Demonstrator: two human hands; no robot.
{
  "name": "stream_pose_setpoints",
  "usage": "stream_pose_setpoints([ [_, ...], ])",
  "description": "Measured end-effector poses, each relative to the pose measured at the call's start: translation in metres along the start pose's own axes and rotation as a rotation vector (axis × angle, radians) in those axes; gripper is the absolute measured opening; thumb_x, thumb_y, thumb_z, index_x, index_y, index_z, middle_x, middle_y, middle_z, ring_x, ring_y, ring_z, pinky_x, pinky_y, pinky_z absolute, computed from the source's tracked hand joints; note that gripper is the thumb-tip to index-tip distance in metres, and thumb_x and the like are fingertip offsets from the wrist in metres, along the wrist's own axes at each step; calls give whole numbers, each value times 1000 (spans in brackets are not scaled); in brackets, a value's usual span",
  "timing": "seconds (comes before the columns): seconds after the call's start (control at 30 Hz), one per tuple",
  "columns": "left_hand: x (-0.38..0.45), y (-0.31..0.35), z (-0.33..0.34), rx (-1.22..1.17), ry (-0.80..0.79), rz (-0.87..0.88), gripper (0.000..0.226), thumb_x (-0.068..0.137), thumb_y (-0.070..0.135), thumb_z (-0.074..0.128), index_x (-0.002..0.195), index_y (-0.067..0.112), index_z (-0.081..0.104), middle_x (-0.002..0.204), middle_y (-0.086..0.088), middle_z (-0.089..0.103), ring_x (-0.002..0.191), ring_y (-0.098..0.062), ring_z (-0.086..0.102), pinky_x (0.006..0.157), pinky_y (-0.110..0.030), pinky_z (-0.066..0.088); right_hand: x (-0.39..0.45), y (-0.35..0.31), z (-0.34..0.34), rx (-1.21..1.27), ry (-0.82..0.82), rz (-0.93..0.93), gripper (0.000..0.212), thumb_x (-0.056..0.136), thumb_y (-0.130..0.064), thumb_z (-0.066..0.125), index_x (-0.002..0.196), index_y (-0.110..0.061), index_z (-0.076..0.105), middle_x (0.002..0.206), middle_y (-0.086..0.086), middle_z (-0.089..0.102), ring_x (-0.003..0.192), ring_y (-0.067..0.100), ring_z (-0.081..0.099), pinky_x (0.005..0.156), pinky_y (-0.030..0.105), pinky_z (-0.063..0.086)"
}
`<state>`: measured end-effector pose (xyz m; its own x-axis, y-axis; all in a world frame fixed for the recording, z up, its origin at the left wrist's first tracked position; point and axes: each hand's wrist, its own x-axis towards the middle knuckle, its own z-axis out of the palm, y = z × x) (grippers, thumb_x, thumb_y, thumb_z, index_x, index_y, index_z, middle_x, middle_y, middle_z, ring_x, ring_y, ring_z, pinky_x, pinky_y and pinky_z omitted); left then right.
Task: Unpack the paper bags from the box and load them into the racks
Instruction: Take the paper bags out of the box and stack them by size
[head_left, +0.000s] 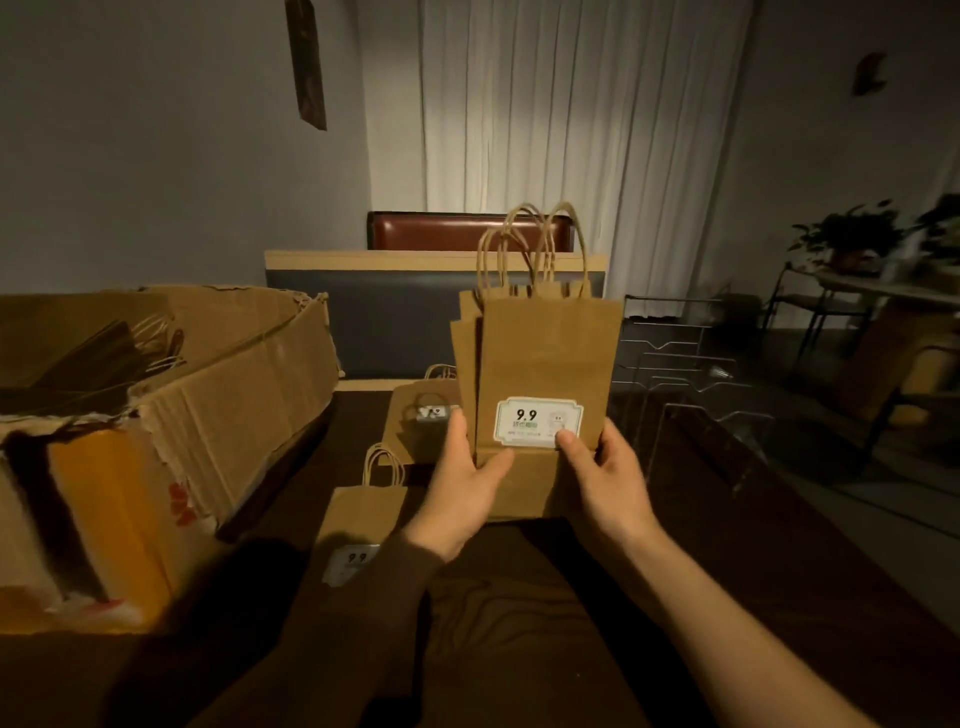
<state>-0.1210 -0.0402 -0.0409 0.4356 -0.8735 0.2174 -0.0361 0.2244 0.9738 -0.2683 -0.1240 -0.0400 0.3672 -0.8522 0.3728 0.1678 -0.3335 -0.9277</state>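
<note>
While we hold a small stack of paper bags (545, 364) upright in front of us, our left hand (467, 488) and right hand (605, 483) each pinch a lower corner, thumbs on the front face near the white 9.9 label (537, 421) and fingers hidden behind. Gripping low on both sides probably keeps the flat bags squared together, their handles (530, 244) standing up and the edges roughly aligned, so the bundle can slide into a slot as one piece. We judge the clear wire-and-acrylic racks (685, 374) just to our right to be the destination, which explains why the stack is already vertical and facing us. Two more bags lie flat on the dark table (519, 623): one (358, 519) near our left wrist, another (421, 415) behind it, likely set aside for later. To our left the torn cardboard box (171, 415) sits open, with more bags visible inside.
</note>
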Motion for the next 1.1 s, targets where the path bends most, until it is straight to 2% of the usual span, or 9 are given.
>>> stream_pose_setpoints([
  [0.13, -18, -40, 13, 157, -56, -170, 77, 93, 14, 66, 152, 35, 22, 142, 7, 54, 129, -10, 52, 111, -43, 43, -32, 43, -12, -104, -36, 117, 34, 97, -16, 61, 121, -38, 53, 116, -16, 68, 114, 2, 62, 88, 19, 52],
  [0.37, -18, -44, 17, 213, -16, -209, 81, 91, 3, 64, 147, 39, 18, 136, 5, 58, 120, -10, 56, 105, -42, 48, -33, 46, -20, -233, -142, 173, 37, 99, -15, 57, 127, -37, 46, 119, -22, 62, 116, -5, 56, 98, 18, 45],
  [0.5, -21, -16, 9, 279, 14, -145, 77, 89, -6, 61, 137, 40, 22, 122, 12, 58, 116, -8, 55, 99, -33, 48, -23, 17, -11, -224, -175, 187, 30, 98, -16, 59, 121, -33, 49, 115, -17, 62, 111, -1, 57, 93, 22, 49],
  [0.67, -32, 30, -49, 375, 93, -102, 95, 68, 4, 74, 137, 49, 25, 123, 4, 63, 116, -20, 60, 104, -48, 47, -9, -30, 27, -107, -120, 160, 37, 89, -18, 71, 123, -22, 57, 103, -3, 71, 97, 9, 69, 87, 31, 57],
  [0.73, -51, 40, -82, 375, 76, -115, 95, 65, 9, 73, 145, 36, 29, 123, 3, 66, 114, -17, 63, 103, -41, 49, -17, -34, 55, -159, -153, 178, 38, 84, -17, 77, 118, -19, 61, 96, 3, 72, 89, 13, 70, 82, 36, 58],
  [0.8, -75, 46, -108, 433, 52, -145, 78, 71, 9, 74, 139, 30, 42, 117, 12, 67, 110, -7, 64, 97, -28, 51, -29, -28, 82, -226, -215, 218, 37, 82, -16, 79, 115, -16, 63, 89, 0, 71, 83, 13, 69, 78, 36, 58],
  [0.87, -96, 40, -131, 610, 70, -250, 61, 73, 24, 75, 127, 36, 50, 116, 16, 64, 109, -9, 62, 93, -29, 50, -46, -16, 104, -403, -357, 295, 33, 83, -21, 78, 114, -19, 65, 102, -8, 70, 94, 13, 67, 80, 33, 55],
  [0.97, -117, 10, -150, 998, 6, -459, 57, 73, 44, 69, 125, 23, 62, 121, 2, 61, 112, -20, 59, 90, -31, 51, -71, 7, 123, -806, -495, 328, 30, 85, -28, 72, 112, -17, 67, 118, 3, 64, 108, 23, 62, 82, 30, 49],
  [1.1, -116, -6, -149, 700, 154, -369, 11, 86, 19, 70, 95, 23, 66, 94, 8, 64, 94, -14, 63, 73, -24, 49, -83, 26, 135, -773, -429, 342, 43, 83, -22, 73, 123, -13, 58, 130, 5, 42, 116, 27, 54, 104, 31, 43],
])
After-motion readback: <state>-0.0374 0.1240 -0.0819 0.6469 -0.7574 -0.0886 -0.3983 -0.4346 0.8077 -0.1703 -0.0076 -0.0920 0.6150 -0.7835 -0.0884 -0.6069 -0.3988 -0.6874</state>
